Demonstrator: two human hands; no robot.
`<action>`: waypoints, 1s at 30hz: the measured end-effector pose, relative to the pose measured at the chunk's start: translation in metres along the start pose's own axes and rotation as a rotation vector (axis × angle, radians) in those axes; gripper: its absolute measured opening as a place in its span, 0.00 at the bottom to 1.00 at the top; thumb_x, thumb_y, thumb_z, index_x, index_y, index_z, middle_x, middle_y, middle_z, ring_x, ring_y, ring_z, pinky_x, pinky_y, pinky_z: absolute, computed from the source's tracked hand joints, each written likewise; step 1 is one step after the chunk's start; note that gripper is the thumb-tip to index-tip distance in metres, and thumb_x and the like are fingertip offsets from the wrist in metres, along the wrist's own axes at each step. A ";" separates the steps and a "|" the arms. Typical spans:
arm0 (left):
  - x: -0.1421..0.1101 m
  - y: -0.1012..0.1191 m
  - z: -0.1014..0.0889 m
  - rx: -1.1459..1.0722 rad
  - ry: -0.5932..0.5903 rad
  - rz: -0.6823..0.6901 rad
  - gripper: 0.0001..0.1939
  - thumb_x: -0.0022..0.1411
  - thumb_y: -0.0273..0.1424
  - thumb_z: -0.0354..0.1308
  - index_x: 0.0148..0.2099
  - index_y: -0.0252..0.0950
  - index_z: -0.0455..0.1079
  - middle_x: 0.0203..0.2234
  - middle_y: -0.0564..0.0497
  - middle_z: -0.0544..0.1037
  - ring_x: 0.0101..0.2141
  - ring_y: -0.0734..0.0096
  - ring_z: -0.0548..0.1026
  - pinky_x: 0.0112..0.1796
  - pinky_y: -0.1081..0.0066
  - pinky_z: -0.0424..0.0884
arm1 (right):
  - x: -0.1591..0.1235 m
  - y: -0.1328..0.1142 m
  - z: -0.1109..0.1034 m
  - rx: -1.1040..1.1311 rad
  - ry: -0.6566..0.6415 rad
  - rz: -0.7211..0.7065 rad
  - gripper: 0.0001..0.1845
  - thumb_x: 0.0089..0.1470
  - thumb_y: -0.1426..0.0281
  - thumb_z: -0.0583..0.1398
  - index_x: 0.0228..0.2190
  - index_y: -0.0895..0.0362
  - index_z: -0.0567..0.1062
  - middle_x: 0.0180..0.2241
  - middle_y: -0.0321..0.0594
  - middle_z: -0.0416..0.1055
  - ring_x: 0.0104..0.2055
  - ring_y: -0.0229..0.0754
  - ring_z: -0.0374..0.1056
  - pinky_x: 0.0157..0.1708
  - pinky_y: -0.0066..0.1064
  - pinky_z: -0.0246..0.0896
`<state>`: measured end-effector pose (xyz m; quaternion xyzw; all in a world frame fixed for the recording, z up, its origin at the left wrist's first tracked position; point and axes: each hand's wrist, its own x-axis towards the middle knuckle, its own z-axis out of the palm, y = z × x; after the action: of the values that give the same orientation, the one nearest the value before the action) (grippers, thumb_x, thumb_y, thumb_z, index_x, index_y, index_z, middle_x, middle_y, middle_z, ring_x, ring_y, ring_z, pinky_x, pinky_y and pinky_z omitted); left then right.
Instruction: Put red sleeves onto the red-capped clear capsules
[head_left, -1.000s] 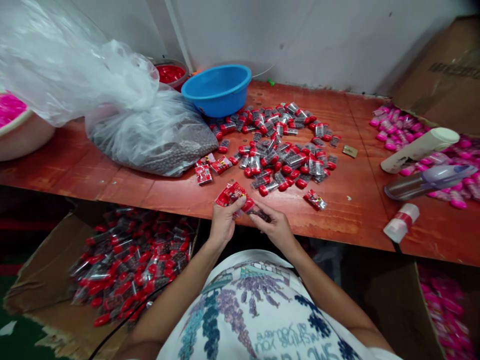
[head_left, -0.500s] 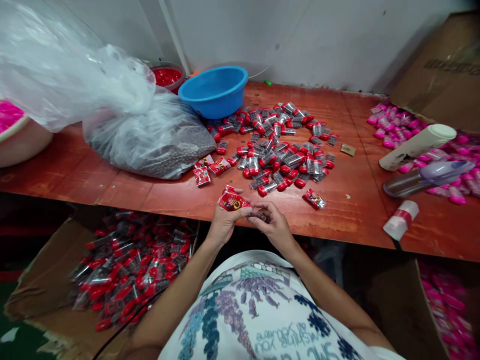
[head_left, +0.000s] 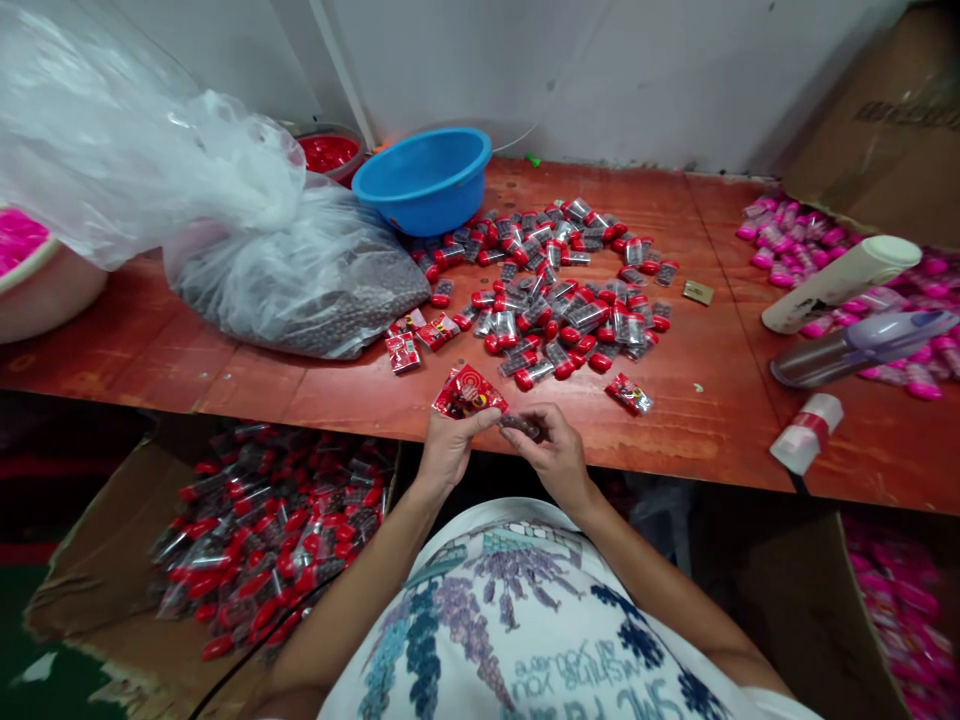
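Just over the table's front edge, my left hand (head_left: 445,446) is closed on a red printed packet (head_left: 469,388), pinching it between thumb and fingers. My right hand (head_left: 556,458) grips a small clear container with dark contents (head_left: 522,426), its end up against the packet near my left thumb. Fingers partly cover the container, so I cannot tell whether it is inside the packet's mouth. Beyond my hands lies a heap of red-capped clear containers (head_left: 553,314). Similar red packets (head_left: 439,331) lie left of the heap, and another red packet (head_left: 629,394) lies to the right.
A plastic bag of dark beads (head_left: 300,290) and a blue basin (head_left: 424,185) stand at the back left. At right are a white tumbler (head_left: 840,285), a clear bottle (head_left: 855,348), a roll (head_left: 808,432) and pink-capped containers. Below the table, a carton (head_left: 90,590) holds red-capped containers.
The red packet in my left hand has turned and spread, showing more of its printed face. My right hand keeps the container close to it. The view has shifted slightly.
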<state>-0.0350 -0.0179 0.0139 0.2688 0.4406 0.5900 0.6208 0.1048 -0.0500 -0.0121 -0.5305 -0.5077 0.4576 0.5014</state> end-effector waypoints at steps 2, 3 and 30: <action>0.000 0.002 0.001 0.031 -0.027 -0.003 0.13 0.37 0.22 0.72 0.28 0.35 0.73 0.25 0.53 0.78 0.27 0.72 0.75 0.35 0.72 0.71 | 0.000 0.001 0.001 0.065 -0.017 0.048 0.15 0.49 0.60 0.65 0.36 0.53 0.70 0.32 0.36 0.74 0.30 0.38 0.69 0.30 0.29 0.65; -0.001 0.003 0.001 0.043 -0.040 -0.005 0.13 0.38 0.22 0.72 0.28 0.34 0.74 0.25 0.52 0.78 0.27 0.71 0.74 0.34 0.72 0.71 | 0.000 0.001 0.001 0.102 -0.032 0.077 0.15 0.49 0.60 0.65 0.36 0.53 0.70 0.32 0.35 0.74 0.29 0.37 0.68 0.26 0.28 0.64; 0.002 -0.001 -0.002 0.150 -0.031 -0.010 0.10 0.43 0.26 0.70 0.30 0.34 0.74 0.24 0.53 0.77 0.26 0.73 0.73 0.33 0.73 0.70 | 0.010 0.008 -0.004 0.280 -0.215 0.153 0.21 0.50 0.65 0.64 0.47 0.49 0.70 0.38 0.36 0.72 0.38 0.40 0.69 0.36 0.31 0.69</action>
<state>-0.0364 -0.0168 0.0119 0.3215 0.4751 0.5481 0.6087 0.1098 -0.0403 -0.0198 -0.4408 -0.4477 0.6146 0.4770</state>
